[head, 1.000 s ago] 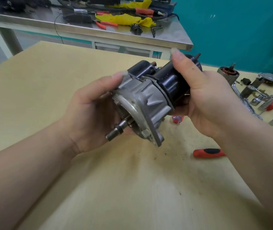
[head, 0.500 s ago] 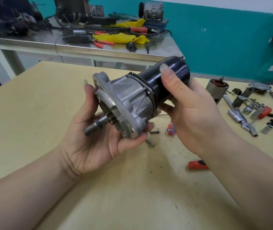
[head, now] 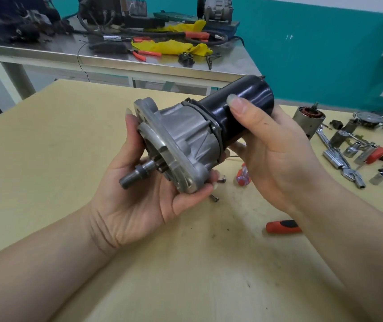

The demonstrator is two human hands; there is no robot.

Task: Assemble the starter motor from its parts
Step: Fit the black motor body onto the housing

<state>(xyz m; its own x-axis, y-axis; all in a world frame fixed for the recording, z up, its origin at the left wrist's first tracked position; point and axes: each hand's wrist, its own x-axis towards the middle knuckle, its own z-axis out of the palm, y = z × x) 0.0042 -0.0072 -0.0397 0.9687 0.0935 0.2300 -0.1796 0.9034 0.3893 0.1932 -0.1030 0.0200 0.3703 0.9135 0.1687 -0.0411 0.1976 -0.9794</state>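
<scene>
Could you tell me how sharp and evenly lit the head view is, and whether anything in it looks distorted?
Head view: soft, even light, faint shadows on the wooden table; a glare streak on the motor's black casing; the steel bench edge bows from wide-angle distortion; the far tools look slightly soft.

a pale wooden worktop [head: 58,140] carries loose parts. near its middle lie two small screws [head: 221,180], well apart from a red-and-black screwdriver handle [head: 283,227] to their right. a small red-and-clear item [head: 242,176] lies just right of the screws. at the far right edge stand a copper-wound armature [head: 308,118] and a cluster of chrome wrenches and sockets [head: 344,159]. beyond, a steel worktop [head: 107,62] holds yellow cloth [head: 174,46], red-handled pliers [head: 144,53] and cables.
</scene>
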